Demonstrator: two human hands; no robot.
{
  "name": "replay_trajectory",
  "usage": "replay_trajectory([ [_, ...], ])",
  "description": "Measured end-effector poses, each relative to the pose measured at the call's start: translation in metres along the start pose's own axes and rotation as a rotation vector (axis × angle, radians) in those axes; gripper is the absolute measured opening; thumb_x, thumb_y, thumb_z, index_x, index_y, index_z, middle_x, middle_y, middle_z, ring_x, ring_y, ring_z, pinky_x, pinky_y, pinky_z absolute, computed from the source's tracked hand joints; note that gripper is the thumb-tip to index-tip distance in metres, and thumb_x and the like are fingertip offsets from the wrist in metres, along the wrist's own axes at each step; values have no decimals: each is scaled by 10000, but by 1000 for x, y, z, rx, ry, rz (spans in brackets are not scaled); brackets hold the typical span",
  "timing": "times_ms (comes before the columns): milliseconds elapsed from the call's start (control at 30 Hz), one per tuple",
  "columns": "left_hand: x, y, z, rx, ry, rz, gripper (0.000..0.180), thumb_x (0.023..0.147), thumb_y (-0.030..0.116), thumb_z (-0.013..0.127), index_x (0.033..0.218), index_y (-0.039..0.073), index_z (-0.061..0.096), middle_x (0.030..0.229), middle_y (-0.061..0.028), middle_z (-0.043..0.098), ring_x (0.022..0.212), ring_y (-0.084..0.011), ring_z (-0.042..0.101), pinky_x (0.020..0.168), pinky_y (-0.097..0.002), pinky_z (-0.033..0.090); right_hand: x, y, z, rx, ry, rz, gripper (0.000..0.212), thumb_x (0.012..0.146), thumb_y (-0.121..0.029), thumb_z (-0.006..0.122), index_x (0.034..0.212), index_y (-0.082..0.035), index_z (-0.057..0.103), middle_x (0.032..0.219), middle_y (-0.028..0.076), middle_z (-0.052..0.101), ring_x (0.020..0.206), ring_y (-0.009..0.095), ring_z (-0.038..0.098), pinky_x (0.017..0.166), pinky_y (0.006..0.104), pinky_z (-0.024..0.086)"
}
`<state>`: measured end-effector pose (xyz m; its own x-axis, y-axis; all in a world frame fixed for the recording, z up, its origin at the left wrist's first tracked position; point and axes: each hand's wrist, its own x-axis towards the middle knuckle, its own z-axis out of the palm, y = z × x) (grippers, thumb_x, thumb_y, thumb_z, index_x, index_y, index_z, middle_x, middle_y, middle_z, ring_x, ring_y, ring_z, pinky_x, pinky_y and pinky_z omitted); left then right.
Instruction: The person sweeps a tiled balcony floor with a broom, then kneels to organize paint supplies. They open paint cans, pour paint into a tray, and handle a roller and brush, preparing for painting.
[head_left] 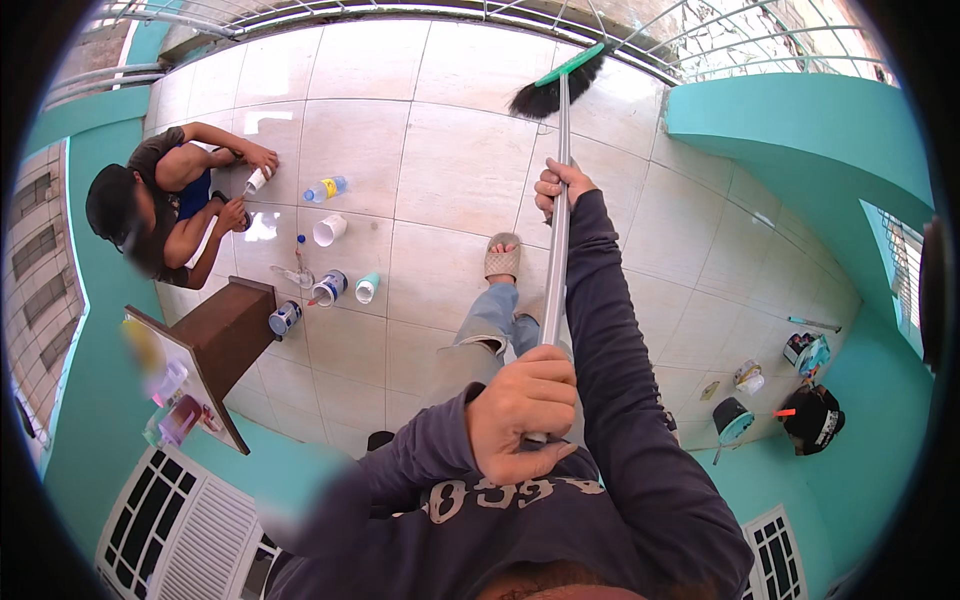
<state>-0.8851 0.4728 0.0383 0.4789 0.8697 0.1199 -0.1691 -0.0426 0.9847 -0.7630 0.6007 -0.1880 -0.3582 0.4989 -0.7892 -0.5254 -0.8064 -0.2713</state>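
Note:
Both my hands are closed around the grey handle of a broom [561, 250]. My left hand [525, 415] grips it close to my chest, near the handle's end. Farther down, with the arm stretched out, my right hand [564, 188] wraps round the handle. The broom's head, black bristles under a green top [570, 66], rests on the pale tiled floor [460, 150] at the far side, near the metal railing. One slippered foot [502, 256] shows left of the handle; the other is mostly hidden behind it.
A person in a black cap [110, 205] crouches at left, holding a white cylinder [255, 181]. Nearby lie a plastic bottle [325, 188], a white container [329, 230] and paint cans [330, 287]. A brown table [225, 325] stands lower left. Buckets [733, 420] and a backpack [812, 420] sit at right.

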Motion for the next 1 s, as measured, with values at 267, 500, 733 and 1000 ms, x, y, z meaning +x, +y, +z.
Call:
replay_trajectory([
  [267,-95,-45,49,-156,415,-555,189,849,174,566,803,-5,527,665,-93,495,628,-179,476,593,-298,391,-158,-14,-105,-1013,232,248,750,831,-64,490,1405,-329,86,556,-11,341,411,95,356,334,260,320],
  [500,-154,-76,117,-226,493,-914,251,872,195,554,737,-16,553,559,-44,493,527,-97,424,507,-272,378,-322,70,-111,-1660,-137,567,624,871,-209,493,1408,-133,185,695,112,571,614,206,573,639,295,474],
  [733,-147,-86,164,-257,822,-648,107,771,82,667,762,-11,613,640,-77,614,586,-85,530,550,-232,425,-262,183,-237,-1714,-642,572,573,866,-307,490,1364,-100,296,1082,263,558,987,396,549,855,391,426],
  [1000,-223,-99,191,-141,944,-900,392,718,246,746,542,1,497,423,-31,409,426,-76,318,404,-274,304,-124,4,-139,-2063,-43,238,578,861,-202,512,1385,-166,270,617,72,500,489,157,482,456,315,426],
])
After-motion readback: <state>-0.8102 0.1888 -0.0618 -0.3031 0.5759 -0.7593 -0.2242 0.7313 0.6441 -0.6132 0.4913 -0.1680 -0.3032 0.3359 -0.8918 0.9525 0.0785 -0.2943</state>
